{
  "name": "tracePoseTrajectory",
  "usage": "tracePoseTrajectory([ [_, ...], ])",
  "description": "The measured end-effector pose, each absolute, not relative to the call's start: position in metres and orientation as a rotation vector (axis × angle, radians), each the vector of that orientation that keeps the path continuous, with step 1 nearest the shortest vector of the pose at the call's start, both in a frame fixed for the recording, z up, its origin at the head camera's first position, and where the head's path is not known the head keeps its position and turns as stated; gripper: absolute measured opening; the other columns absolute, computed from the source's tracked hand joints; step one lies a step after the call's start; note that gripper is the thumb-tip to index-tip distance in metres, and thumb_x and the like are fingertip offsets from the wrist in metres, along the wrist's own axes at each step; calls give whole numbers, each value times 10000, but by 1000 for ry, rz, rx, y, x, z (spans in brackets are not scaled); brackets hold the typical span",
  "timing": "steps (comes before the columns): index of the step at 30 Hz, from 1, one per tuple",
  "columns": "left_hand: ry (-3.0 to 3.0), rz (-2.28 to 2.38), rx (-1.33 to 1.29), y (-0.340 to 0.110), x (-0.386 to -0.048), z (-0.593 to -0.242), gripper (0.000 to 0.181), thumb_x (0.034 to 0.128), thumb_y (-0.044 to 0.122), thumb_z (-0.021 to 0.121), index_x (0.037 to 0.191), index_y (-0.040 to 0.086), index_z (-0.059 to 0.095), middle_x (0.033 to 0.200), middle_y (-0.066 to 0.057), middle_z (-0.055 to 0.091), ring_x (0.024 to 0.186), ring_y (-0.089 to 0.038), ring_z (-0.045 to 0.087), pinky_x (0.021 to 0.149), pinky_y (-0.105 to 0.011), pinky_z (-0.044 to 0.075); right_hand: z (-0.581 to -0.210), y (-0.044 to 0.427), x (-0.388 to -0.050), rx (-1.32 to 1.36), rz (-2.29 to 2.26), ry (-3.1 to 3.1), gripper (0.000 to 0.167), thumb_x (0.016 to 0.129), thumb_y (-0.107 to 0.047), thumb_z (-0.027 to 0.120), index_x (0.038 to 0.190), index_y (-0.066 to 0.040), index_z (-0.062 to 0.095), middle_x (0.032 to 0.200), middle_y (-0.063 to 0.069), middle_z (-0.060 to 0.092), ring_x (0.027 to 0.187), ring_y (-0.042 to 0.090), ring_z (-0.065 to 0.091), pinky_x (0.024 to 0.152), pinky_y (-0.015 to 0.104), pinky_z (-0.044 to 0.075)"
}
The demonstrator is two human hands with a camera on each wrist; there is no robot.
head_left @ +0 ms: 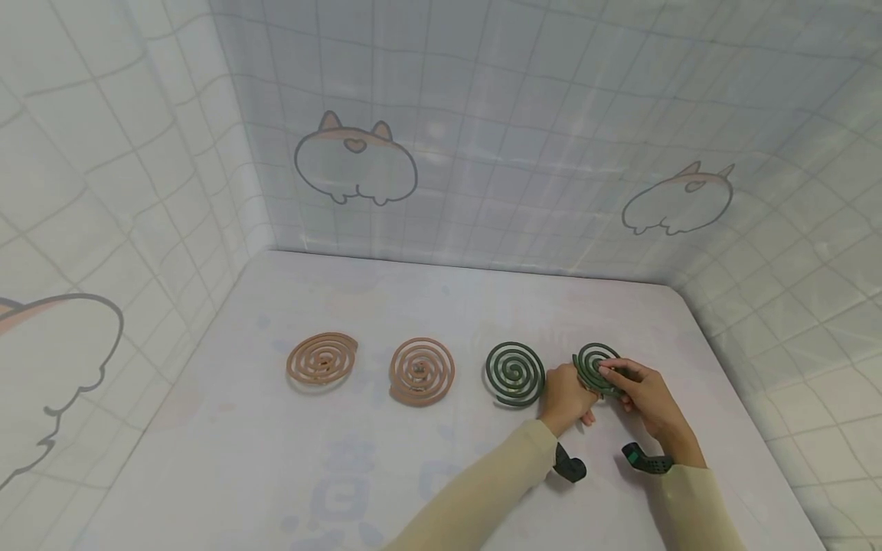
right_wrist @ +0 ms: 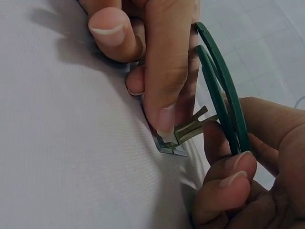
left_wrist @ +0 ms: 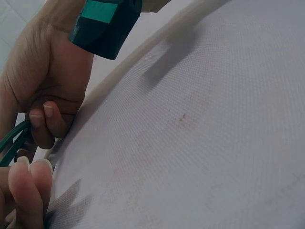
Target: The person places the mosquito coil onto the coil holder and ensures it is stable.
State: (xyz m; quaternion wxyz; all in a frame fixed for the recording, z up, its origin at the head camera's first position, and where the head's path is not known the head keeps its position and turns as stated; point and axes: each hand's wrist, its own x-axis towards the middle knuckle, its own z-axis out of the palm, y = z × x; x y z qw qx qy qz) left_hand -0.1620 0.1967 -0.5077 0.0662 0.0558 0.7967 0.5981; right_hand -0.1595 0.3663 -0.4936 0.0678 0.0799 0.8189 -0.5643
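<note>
At the right of the table, my right hand (head_left: 651, 402) holds a green mosquito coil (head_left: 592, 360) tilted up, thumb on its face. My left hand (head_left: 566, 394) is close against the coil's left side. In the right wrist view, the left fingertip is down on the base of a small metal coil stand (right_wrist: 189, 131), whose upright prongs reach toward the coil (right_wrist: 220, 88). Right fingers (right_wrist: 233, 186) curl round the coil's lower edge. In the left wrist view, the left fingertips (left_wrist: 28, 183) show below the right hand (left_wrist: 52, 76); the stand is hidden there.
Left of my hands lies a second green coil (head_left: 515, 373). Further left are two brown coils, one flat-looking (head_left: 422, 373) and one tilted (head_left: 321, 358), with metal bits at their centres. Tile-patterned cloth walls (head_left: 482, 176) enclose the white table (head_left: 262, 459).
</note>
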Motion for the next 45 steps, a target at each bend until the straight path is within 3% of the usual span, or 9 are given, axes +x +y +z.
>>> tracePoseTrajectory([
  [6,2396,1810,211,191,-162,-507,190,834,19,781,672,71,697,379,63,534,286,-13,493,339,-178,410,-493,364,-156,265,-1687,2476,393,938,-339,775,1215,-68,711,904,-65,597,604,107,461,511,265,449],
  [11,2364,1834,250,187,-164,-507,126,842,64,773,726,80,726,422,51,582,328,1,530,452,-130,441,-493,363,-156,291,-1683,2493,429,935,-351,776,1222,-41,701,908,-62,598,610,114,467,511,271,453],
  [22,2542,1654,157,187,-168,-508,132,735,80,852,716,137,735,462,80,612,421,11,593,672,-118,481,-495,361,-154,330,-1734,2494,346,944,-345,767,1178,-93,728,883,-67,565,609,96,460,511,257,438],
  [31,2494,1718,132,188,-168,-505,125,735,37,860,766,96,754,490,55,634,385,-8,583,604,-119,487,-496,360,-152,356,-1769,2457,284,959,-332,752,1162,-134,740,886,-77,574,605,89,460,510,247,433],
  [35,2492,1709,93,189,-166,-503,134,732,35,862,761,105,752,488,56,629,383,-19,584,575,-112,469,-495,360,-150,354,-1773,2455,336,960,-338,749,1191,-94,721,902,-79,582,615,90,457,517,247,430],
  [45,2207,1890,-72,195,-167,-504,189,726,-112,807,738,58,726,440,7,597,347,-112,594,385,-206,470,-500,360,-149,339,-1762,2486,369,962,-357,739,1213,-90,702,890,-79,574,617,85,460,514,246,437],
])
